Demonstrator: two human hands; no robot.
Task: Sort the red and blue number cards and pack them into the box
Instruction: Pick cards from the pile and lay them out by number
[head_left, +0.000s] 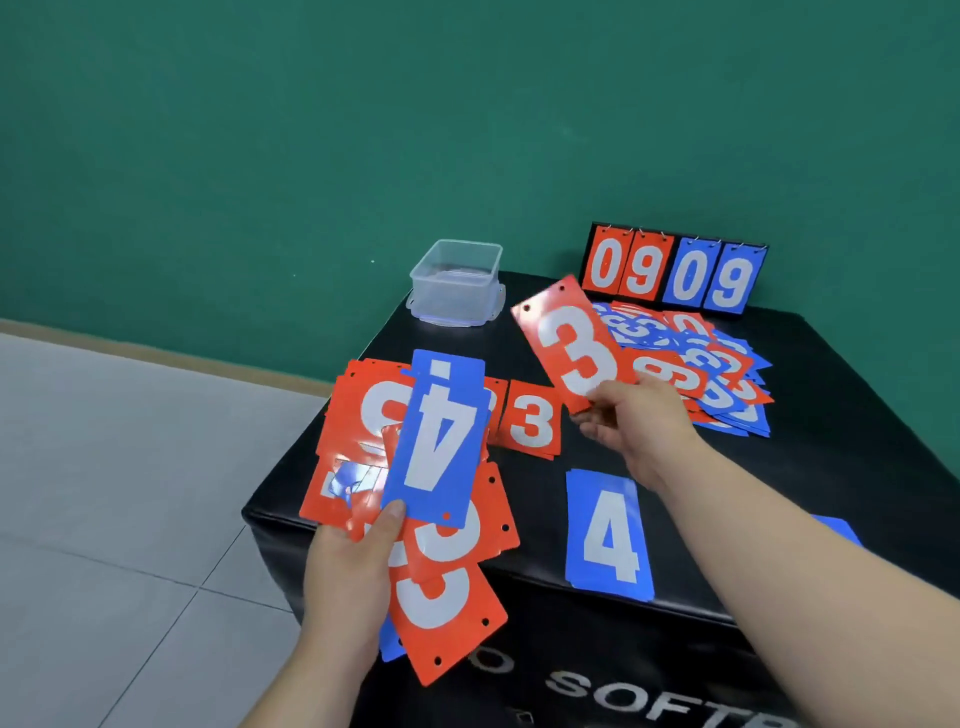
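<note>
Over the black block (831, 415), the right hand (628, 421) pinches a red 3 (571, 348) by its lower edge, thumb on the face. The left hand (353, 561) grips a fan (447, 587) of cards (mostly red, an upside-down blue 4 (436, 441) on top). On the block lie a red pile (532, 421), a lone 4 (608, 535) and a mixed heap (722, 374). The box (457, 280) stands at the far edge, left of a scoreboard (675, 270).

Sports room: flip scoreboard (674, 271), padded block (852, 395)
</note>
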